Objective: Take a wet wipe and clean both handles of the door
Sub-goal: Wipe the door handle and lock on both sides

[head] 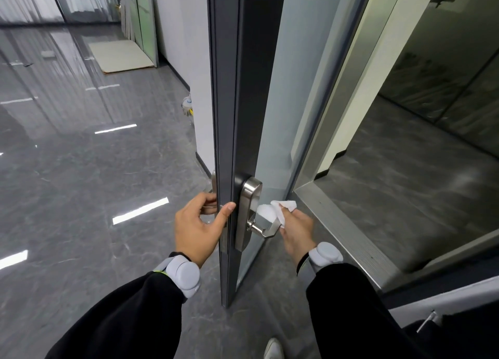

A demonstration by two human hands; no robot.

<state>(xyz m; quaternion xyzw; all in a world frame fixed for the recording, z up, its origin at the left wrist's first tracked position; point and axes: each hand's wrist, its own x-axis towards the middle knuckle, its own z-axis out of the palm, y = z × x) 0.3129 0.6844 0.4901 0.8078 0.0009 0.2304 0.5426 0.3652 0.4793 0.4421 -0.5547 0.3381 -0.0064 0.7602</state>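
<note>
The door [244,115] stands edge-on to the camera, a dark frame with frosted glass to its right, and the person has one hand on each side of it. The left hand [197,229] is wrapped around the door's edge – the thumb [226,210] lies across the dark edge face while the fingers curl behind, closing on the left handle [210,208], of which only a sliver of brushed metal shows past the fingers. So the left grip is clenched on that handle.

On the other side, the right hand [295,230] grasps a white wet wipe [275,210], bunched between thumb and fingers. The wipe is pressed against the right handle [263,230], a silver lever that sticks out from a tall metal plate [248,210] on the door frame; the wipe covers the lever's upper part near its bent end, while the lower end of the lever pokes out bare below it.

Both arms wear black sleeves [129,312], and each wrist carries a pale grey band [183,275] with a rounded housing. The floor [81,183] is glossy grey stone with strips of reflected light. To the right lies a metal threshold [351,231] and a darker room beyond it. The toe of a light shoe [273,348] shows at the bottom edge – just below the door.
</note>
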